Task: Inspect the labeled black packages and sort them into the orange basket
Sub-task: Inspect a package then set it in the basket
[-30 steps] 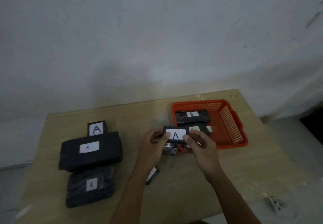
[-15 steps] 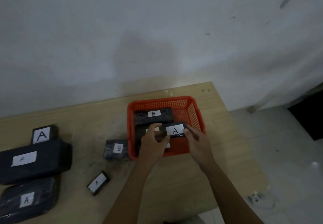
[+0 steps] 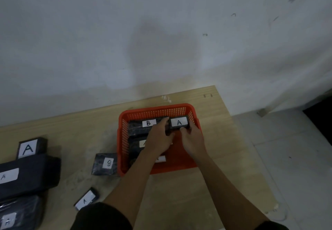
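Both hands hold a small black package labeled A (image 3: 179,122) over the far right corner of the orange basket (image 3: 124,136). My left hand (image 3: 159,136) grips its left end, and my right hand (image 3: 192,137) grips its near right edge. Inside the basket lie a black package labeled B (image 3: 143,125) at the back and another labeled package (image 3: 138,144) partly hidden under my left forearm. A white label (image 3: 160,158) shows near the basket's front.
On the wooden table (image 3: 179,193), a B-labeled package (image 3: 106,164) lies just left of the basket. A small A package (image 3: 86,201) lies nearer me. Several larger A packages (image 3: 27,174) are stacked at the far left. The table's right edge drops to the floor.
Both hands carried the A package from in front of the basket to over its far right corner. The camera view shifted right.
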